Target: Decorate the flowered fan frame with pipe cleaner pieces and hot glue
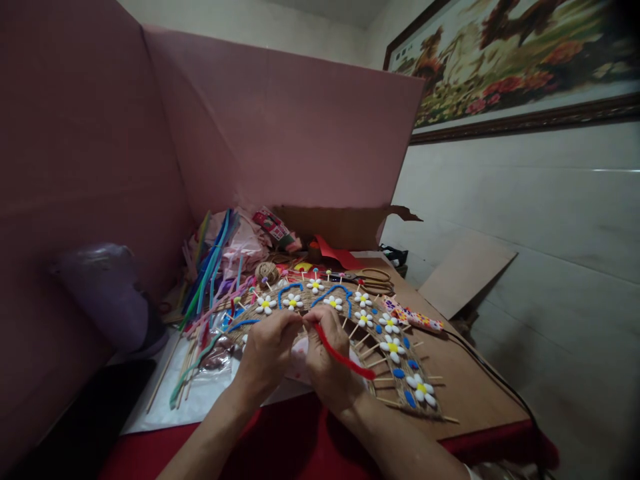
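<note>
A red pipe cleaner (pixel 344 359) is pinched in my right hand (pixel 327 380), its long end sticking out to the right and downward. My left hand (pixel 265 347) is closed too, fingertips meeting those of the right at the other end of the red strip. Just beyond both hands lies a twine-woven arch (pixel 418 399) on thin wooden sticks. White daisies with yellow centres (pixel 393 348), blue ovals (pixel 399 373) and bent blue pipe cleaners (pixel 326 293) decorate it. Part of the arch is hidden behind my hands.
Scissors (pixel 375 280) and a flower-patterned glue gun (pixel 410 315) with a black cable lie right of the arch. Loose pipe cleaners (pixel 213 253), a twine ball (pixel 267 272) and wooden sticks (pixel 186 373) are at the left. A pink partition (pixel 290 133) stands behind.
</note>
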The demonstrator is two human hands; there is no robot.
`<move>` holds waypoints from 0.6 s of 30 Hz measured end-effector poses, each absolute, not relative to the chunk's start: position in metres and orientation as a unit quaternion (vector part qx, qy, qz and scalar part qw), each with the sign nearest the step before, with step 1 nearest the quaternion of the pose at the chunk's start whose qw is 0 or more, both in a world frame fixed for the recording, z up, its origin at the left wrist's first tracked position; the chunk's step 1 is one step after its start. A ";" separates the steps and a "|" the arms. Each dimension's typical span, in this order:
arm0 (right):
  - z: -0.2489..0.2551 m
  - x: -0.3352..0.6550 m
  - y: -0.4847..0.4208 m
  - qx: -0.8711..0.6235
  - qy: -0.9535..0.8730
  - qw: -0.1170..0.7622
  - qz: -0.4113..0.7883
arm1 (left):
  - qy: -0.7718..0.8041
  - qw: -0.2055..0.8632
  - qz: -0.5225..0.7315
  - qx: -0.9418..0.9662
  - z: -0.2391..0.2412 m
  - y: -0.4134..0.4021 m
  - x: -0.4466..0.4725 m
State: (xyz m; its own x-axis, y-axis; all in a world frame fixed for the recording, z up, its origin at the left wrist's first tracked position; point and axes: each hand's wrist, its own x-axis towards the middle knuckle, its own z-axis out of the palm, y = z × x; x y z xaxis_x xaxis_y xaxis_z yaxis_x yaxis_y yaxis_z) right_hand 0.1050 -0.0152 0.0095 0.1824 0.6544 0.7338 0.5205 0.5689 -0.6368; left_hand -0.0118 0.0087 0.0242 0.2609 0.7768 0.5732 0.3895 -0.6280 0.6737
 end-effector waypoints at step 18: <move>0.008 0.103 -0.017 -0.421 -0.647 0.626 0.108 | 0.355 0.535 0.518 0.565 0.034 0.002 -0.009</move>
State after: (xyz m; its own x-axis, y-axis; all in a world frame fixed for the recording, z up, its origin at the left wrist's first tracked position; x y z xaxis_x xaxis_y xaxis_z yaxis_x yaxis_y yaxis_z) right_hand 0.1033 -0.0171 0.0083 0.1385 0.6804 0.7197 0.4090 0.6225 -0.6672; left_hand -0.0089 0.0015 0.0341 0.2105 0.9558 0.2055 -0.1526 -0.1755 0.9726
